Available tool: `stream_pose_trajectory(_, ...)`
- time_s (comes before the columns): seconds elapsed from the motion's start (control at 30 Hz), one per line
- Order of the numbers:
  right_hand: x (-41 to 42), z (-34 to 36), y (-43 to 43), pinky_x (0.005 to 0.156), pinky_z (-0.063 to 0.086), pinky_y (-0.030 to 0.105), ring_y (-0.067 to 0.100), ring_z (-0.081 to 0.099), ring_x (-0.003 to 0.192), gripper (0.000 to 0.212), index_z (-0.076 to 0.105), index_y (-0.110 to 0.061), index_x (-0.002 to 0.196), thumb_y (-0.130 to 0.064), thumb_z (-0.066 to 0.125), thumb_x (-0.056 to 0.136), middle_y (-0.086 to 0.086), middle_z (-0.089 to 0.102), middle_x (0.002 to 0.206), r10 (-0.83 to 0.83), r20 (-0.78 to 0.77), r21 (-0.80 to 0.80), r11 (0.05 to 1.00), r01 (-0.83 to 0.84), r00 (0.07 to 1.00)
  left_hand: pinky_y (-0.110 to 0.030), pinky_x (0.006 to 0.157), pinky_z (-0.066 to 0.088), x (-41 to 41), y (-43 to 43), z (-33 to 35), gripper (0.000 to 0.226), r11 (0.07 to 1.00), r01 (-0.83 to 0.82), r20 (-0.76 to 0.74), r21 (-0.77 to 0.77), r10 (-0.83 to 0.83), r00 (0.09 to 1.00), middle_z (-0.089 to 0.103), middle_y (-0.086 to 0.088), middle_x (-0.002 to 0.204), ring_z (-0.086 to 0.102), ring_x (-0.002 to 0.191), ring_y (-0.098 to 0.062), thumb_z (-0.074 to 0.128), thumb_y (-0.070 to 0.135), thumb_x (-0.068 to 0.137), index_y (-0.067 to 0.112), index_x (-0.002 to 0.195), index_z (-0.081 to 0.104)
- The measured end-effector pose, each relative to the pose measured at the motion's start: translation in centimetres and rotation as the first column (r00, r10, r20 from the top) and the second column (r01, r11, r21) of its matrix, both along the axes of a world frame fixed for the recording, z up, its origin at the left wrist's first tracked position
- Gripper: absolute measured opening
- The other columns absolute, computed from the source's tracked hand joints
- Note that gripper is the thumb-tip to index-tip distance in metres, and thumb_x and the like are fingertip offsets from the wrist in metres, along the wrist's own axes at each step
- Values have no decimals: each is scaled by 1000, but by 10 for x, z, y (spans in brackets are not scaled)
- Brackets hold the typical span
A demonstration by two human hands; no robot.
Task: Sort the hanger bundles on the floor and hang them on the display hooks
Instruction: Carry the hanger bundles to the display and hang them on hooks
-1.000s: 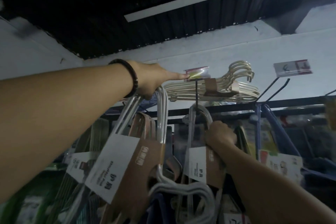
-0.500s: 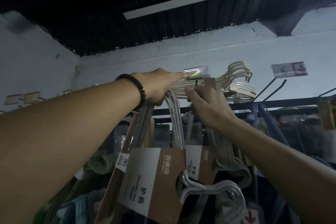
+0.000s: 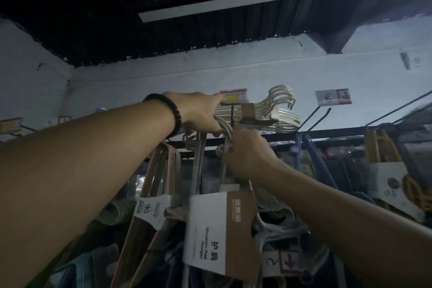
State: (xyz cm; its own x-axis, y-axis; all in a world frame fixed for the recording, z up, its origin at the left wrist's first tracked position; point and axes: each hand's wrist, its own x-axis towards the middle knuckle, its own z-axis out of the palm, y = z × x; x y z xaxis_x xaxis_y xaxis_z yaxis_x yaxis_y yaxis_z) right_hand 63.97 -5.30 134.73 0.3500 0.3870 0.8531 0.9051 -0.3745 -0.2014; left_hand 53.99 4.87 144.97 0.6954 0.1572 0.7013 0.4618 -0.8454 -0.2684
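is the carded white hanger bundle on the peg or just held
Held: the hanger bundle has its hooks gripped by left hand and right hand. Over the peg: cannot tell.

A dark ribbed ceiling [image 3: 163,25] carries a long white strip [image 3: 217,4]. Below it, a pale wall [image 3: 152,82] bears a small white box [image 3: 415,62].

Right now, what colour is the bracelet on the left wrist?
Black. The bracelet shows best in the head view, the only one.
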Motion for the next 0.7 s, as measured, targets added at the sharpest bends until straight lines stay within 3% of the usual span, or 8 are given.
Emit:
stream_pose_trajectory(0.07,10,2,-12,60,58,32,18,65,74,7,65,-13,102,-14,65,96,6,68,93,-36,18,4,999,36,999,-48,92,58,-5,0,5,75,999,7,-47,-50,-9,999,64,-4,126,69,98,-23,58,54,95,46,158,18)
stream_pose_trajectory(0.17,21,10,-25,59,61,35,19,66,69,11,64,-14,83,-11,65,94,7,68,83,-89,48,24,996,88,995,-49,99,52,-8,3,5,63,998,44,-35,-37,-46,998,52,-12,149,60,118,-29,42,34,104,45,161,18)
stream_pose_trajectory(0.3,32,26,-21,56,55,33,22,62,67,27,49,-18,71,-3,64,88,7,60,77,-195,45,39,980,193,980,-37,63,53,-6,6,-10,81,1000,15,-21,15,-14,1000,62,-9,104,61,77,-22,49,15,103,47,163,5)
stream_pose_trajectory(0.4,38,36,-11,52,49,29,16,58,63,17,56,-14,79,-5,66,91,3,58,75,-184,68,40,983,182,981,-34,54,50,-4,12,-21,99,1000,-3,-2,26,3,1000,59,-9,96,57,66,-19,56,12,100,48,162,-13)
stream_pose_trajectory(0.5,45,44,-3,49,45,27,17,59,63,17,55,-13,80,-7,68,90,5,61,78,-153,63,79,986,148,986,-37,57,52,0,17,-25,100,994,-21,62,108,15,998,54,-10,99,54,68,-21,55,10,100,45,163,-15)
stream_pose_trajectory(0.57,48,47,2,48,42,26,16,57,65,17,55,-14,95,-9,70,90,4,59,81,-137,58,80,988,132,989,-39,64,47,3,19,-25,96,986,-49,121,161,30,992,49,-7,94,43,71,-20,56,15,100,44,164,-9)
stream_pose_trajectory(0.63,53,46,9,48,40,27,16,54,66,31,49,-21,107,-15,74,90,1,53,81,-129,46,76,989,125,991,-42,75,48,6,19,-26,94,983,-53,164,174,24,986,50,-6,95,43,82,-24,59,24,96,45,164,-3)
stream_pose_trajectory(0.7,58,44,16,52,45,29,20,58,70,25,53,-18,105,-17,75,92,2,54,80,-157,18,81,985,155,987,-43,83,51,9,21,-28,96,982,-49,182,183,15,983,49,-4,93,49,96,-28,60,29,93,46,164,-2)
